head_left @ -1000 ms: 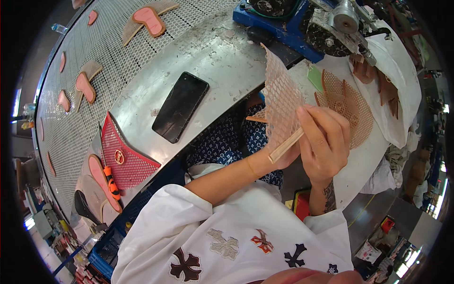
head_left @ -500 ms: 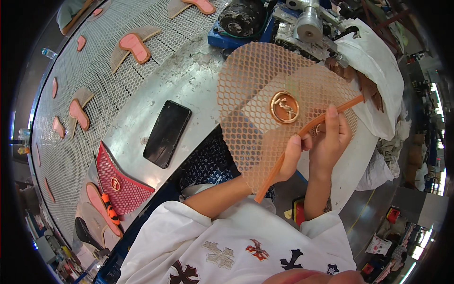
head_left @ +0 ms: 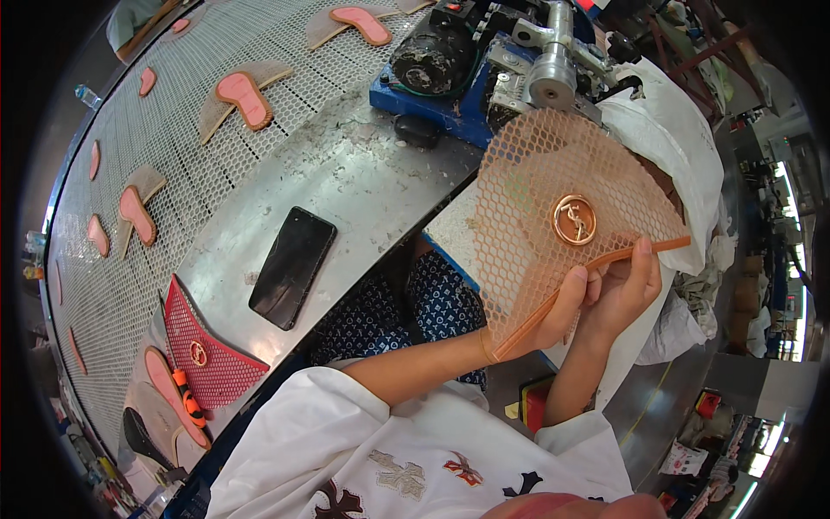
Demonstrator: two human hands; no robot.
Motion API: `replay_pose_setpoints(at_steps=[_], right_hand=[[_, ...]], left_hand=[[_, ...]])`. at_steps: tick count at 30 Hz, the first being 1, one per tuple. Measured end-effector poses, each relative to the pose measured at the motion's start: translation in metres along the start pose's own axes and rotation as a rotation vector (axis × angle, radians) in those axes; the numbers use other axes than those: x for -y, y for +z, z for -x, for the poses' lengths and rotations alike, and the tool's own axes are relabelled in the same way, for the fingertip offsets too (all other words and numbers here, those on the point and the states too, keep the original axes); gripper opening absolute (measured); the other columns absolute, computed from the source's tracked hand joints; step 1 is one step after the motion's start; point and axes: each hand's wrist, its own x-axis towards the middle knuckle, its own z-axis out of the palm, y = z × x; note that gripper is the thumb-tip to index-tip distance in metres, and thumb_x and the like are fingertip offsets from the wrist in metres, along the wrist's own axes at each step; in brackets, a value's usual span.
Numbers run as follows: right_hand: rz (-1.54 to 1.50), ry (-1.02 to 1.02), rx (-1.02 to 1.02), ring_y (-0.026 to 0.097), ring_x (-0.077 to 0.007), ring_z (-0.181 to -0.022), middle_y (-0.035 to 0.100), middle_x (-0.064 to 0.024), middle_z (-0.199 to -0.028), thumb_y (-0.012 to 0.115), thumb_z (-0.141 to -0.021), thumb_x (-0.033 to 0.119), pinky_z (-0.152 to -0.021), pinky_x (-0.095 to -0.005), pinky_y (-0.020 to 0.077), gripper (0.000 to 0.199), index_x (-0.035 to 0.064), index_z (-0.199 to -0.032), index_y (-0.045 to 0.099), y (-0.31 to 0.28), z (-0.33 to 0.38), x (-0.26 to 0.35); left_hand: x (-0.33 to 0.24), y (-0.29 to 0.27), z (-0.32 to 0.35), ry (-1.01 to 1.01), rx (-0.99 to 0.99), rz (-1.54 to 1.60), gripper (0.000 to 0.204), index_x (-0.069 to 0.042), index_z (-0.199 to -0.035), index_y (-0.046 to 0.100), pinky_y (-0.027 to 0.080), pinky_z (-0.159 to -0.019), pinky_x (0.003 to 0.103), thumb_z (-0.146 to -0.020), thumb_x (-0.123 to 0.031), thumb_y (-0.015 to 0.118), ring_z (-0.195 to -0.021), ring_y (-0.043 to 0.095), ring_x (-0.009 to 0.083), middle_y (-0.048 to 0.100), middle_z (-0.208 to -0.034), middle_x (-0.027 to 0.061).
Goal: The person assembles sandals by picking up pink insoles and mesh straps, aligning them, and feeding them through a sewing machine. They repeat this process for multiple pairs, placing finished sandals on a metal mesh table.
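Between my hands, a tan honeycomb-mesh shoe upper (head_left: pixel 523 199) is held up in front of me. It carries a round gold emblem (head_left: pixel 574 220) and has an orange-brown strip (head_left: pixel 596 262) along its near edge. My left hand (head_left: pixel 558 316) pinches that edge around its middle, thumb on top. A little to the right, my right hand (head_left: pixel 629 294) grips the same edge with the thumb or a finger showing on top; its other fingers are partly hidden behind the mesh.
On the metal table lie a black phone (head_left: pixel 292 268), a red mesh upper (head_left: pixel 203 350) and an orange-and-black tool (head_left: pixel 188 398). A mesh conveyor (head_left: pixel 186 186) bears several pink insoles (head_left: pixel 245 99). A blue-based machine (head_left: pixel 432 65) stands beyond; a white sack (head_left: pixel 670 130) is at right.
The mesh upper has moved right and lower in the picture with both hands still on its edge. It is tilted differently, and the whole view has shifted slightly.
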Motion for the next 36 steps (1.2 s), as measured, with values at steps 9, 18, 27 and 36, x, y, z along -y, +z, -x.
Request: replay_pose_setpoints(at_steps=[9, 18, 27, 36], right_hand=[[0.061, -0.045, -0.001, 0.062, -0.0137, -0.070, 0.065, -0.0103, -0.085, 0.055, -0.098, 0.023, -0.058, -0.0239, 0.0473, 0.027, -0.0002, -0.084, 0.059, 0.005, -0.001, 0.000], [0.021, 0.133, 0.232, 0.050, -0.0094, -0.055, 0.062, -0.0076, -0.077, 0.060, -0.096, 0.022, -0.041, -0.0242, 0.0350, 0.030, 0.0012, -0.076, 0.056, 0.047, -0.013, -0.008], [0.048, 0.329, 0.547, 0.057, -0.0081, -0.063, 0.065, -0.0064, -0.073, 0.062, -0.095, 0.026, -0.055, -0.0219, 0.0418, 0.030, -0.0008, -0.081, 0.065, 0.087, -0.011, -0.018], [0.101, 0.213, 0.757, 0.051, -0.0048, -0.054, 0.064, -0.0050, -0.069, 0.061, -0.096, 0.026, -0.046, -0.0210, 0.0382, 0.033, -0.0015, -0.080, 0.066, 0.126, 0.018, -0.014]], left_hand=[[-0.001, -0.001, 0.000, 0.012, -0.039, -0.019, 0.032, -0.002, -0.091, 0.059, 0.044, -0.065, 0.026, -0.101, -0.023, 0.038, -0.071, 0.053, 0.0118, 0.055, -0.079, 0.0039], [-0.013, -0.024, -0.006, 0.073, -0.218, -0.032, 0.044, -0.002, -0.090, 0.057, 0.045, -0.068, 0.027, -0.104, -0.031, 0.027, -0.073, 0.054, 0.0129, 0.057, -0.081, 0.0051], [-0.017, -0.045, 0.007, 0.215, -0.345, -0.125, 0.038, -0.002, -0.094, 0.054, 0.044, -0.067, 0.026, -0.105, -0.029, 0.030, -0.072, 0.051, 0.0117, 0.054, -0.082, 0.0036], [-0.027, -0.074, 0.029, 0.239, -0.481, -0.101, 0.057, -0.001, -0.108, 0.053, 0.045, -0.072, 0.031, -0.101, -0.051, 0.025, -0.080, 0.056, 0.0163, 0.058, -0.092, 0.0082]])
